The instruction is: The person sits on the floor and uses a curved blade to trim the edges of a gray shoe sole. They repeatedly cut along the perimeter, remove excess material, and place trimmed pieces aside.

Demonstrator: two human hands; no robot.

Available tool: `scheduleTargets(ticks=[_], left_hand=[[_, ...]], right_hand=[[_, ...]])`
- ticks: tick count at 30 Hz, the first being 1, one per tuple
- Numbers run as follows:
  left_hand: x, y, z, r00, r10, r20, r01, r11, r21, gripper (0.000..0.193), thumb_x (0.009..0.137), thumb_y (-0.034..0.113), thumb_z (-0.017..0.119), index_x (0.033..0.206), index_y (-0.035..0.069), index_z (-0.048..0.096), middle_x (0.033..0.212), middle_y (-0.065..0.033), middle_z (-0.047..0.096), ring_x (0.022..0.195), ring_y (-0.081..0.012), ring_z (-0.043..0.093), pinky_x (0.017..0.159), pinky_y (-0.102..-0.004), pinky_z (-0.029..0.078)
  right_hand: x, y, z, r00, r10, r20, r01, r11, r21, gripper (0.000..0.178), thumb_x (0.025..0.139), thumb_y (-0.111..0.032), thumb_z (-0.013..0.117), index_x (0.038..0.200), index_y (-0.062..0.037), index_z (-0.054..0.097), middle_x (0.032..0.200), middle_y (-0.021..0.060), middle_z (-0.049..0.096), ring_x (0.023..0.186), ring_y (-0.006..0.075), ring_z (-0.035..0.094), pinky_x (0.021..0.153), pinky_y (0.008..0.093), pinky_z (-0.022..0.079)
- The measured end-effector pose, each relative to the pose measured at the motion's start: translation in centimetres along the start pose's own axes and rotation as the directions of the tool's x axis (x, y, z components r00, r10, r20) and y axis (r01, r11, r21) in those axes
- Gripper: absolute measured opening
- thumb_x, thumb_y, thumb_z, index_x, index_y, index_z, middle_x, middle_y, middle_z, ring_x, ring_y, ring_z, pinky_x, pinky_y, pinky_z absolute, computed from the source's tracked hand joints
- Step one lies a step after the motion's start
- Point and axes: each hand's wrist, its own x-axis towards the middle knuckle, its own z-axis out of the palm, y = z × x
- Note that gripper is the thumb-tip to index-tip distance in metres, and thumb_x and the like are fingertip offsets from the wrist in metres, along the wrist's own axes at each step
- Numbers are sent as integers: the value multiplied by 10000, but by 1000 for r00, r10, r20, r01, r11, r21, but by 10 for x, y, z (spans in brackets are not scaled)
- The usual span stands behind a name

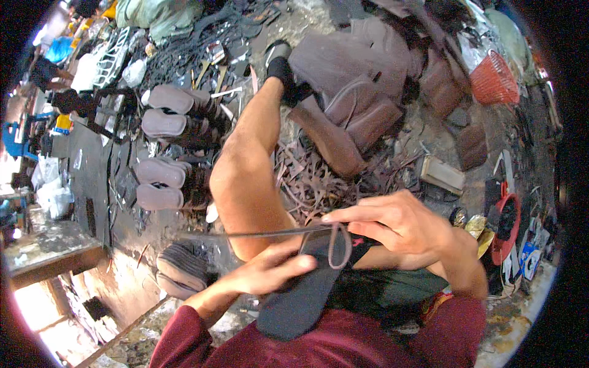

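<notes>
A flat dark shoe sole (294, 306) lies slanting over my lap, against my maroon shirt. My left hand (267, 270) grips its left edge, thumb on top and fingers partly hidden. A narrow strap loop (332, 248) stands up from the sole's far end. Across that end runs a long, thin dark strip (264, 233), reaching out to the left past my bare knee. My right hand (396, 224) pinches the strip beside the loop, index finger stretched along it. How the strip meets the sole is hidden by my fingers.
Pairs of brown-grey soled footwear (162, 175) stand in a row at left. A striped sandal pair (181, 270) sits nearer. Brown leather pieces (350, 55) and scraps (319, 178) cover the floor ahead. At right are a red basket (494, 80), a block (442, 175) and a red-rimmed round container (506, 214).
</notes>
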Motion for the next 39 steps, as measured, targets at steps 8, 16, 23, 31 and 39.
scheduleTargets(ticks=[8,16,23,31,39], left_hand=[[50,22,80,723,335,-604,-597,743,-302,566,900,324,707,1380,149,463,1213,-69,657,1086,-267,625,959,-472,479],[74,31,84,788,14,-616,-449,698,-558,363,908,287,668,1203,83,615,1147,-54,690,1019,-223,662,959,-372,506],[60,-13,84,662,-40,-749,-388,836,-387,199,873,313,629,965,138,607,883,-14,616,804,-189,599,735,-331,509],[27,-7,67,805,70,-589,-245,944,-223,349,773,143,678,1090,21,595,1004,-67,655,868,-185,626,795,-346,522],[-19,55,-1,355,420,-835,-902,389,-188,949,660,56,562,1549,57,230,1278,-166,573,997,-239,626,883,-337,522]], right_hand=[[-48,-18,88,585,117,-803,-50,993,109,437,990,-158,536,1381,36,513,816,132,570,688,222,557,646,330,468],[-134,22,156,485,13,-874,-307,939,-156,475,1017,-272,504,1405,2,493,901,158,668,705,338,626,671,430,507],[-125,3,111,701,200,-684,-376,920,-116,457,978,-239,553,1411,-97,520,805,92,625,660,287,616,609,414,498],[-38,18,107,641,-36,-767,-90,988,-123,339,996,-165,524,1314,-63,584,969,127,693,809,293,665,721,370,531],[-82,94,61,-48,645,-763,-111,755,646,544,1019,-416,486,1516,-227,368,709,2,500,507,78,422,419,217,347]])
